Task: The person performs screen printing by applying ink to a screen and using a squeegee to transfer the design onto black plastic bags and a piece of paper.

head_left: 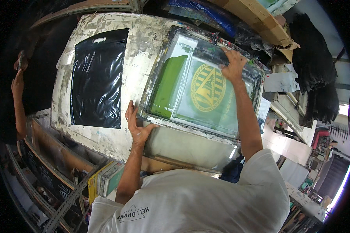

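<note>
In front of me on the worktable lies a screen-printing frame (190, 129) with green ink (168, 83) and a round, banded emblem (209, 87) on its mesh. My left hand (138, 126) is at its near left corner, thumb along the near edge and fingers bent around the left side. Over the far part of the screen, my right hand (234, 68) has its fingers curled beside a dark glossy strip (209, 52). What those fingertips hold is hard to make out. Left of the frame a glossy black plastic bag (98, 79) with a cut-out handle lies flat.
The paint-stained worktable (138, 50) carries the bag and the frame. A cardboard box (260, 23) borders its far right. Shelving (62, 151) stands at the near left, where another person's arm (19, 105) appears. Dark hanging material (319, 54) and a white container (280, 82) are at right.
</note>
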`<act>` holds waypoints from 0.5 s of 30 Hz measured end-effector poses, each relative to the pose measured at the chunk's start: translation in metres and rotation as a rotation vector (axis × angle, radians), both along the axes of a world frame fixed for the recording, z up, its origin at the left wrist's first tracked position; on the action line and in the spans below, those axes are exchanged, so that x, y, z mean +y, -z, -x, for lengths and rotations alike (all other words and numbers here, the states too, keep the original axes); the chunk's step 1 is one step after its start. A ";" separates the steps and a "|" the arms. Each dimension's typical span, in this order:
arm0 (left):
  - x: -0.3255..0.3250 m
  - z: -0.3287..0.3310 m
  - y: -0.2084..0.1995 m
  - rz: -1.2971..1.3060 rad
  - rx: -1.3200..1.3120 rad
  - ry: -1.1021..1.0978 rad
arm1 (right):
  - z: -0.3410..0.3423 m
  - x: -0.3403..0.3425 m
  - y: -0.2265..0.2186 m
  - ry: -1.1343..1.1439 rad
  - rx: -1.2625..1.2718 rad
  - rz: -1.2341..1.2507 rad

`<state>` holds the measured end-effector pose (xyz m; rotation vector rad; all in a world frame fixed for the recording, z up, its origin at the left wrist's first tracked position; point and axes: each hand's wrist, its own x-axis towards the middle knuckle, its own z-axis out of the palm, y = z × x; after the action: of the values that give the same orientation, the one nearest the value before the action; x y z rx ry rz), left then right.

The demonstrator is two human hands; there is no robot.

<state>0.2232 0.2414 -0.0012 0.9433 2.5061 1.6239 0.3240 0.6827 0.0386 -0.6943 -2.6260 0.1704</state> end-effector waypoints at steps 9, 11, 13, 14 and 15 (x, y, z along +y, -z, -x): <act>-0.006 0.000 0.007 0.041 0.044 0.006 | 0.023 0.021 -0.017 0.055 -0.118 -0.043; -0.008 -0.003 0.014 -0.015 -0.054 0.004 | 0.023 0.014 -0.028 0.071 -0.128 -0.136; -0.006 -0.007 0.020 -0.168 -0.301 -0.004 | 0.024 0.000 -0.041 0.125 -0.185 -0.228; -0.006 -0.007 0.022 -0.225 -0.297 0.016 | 0.016 -0.007 -0.052 0.099 -0.171 -0.202; -0.006 -0.008 0.023 -0.245 -0.292 0.009 | 0.003 -0.019 -0.064 0.035 -0.093 -0.178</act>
<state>0.2315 0.2353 -0.0239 0.6703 2.1468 1.9369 0.3209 0.6638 0.1029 -0.7015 -2.6734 -0.1070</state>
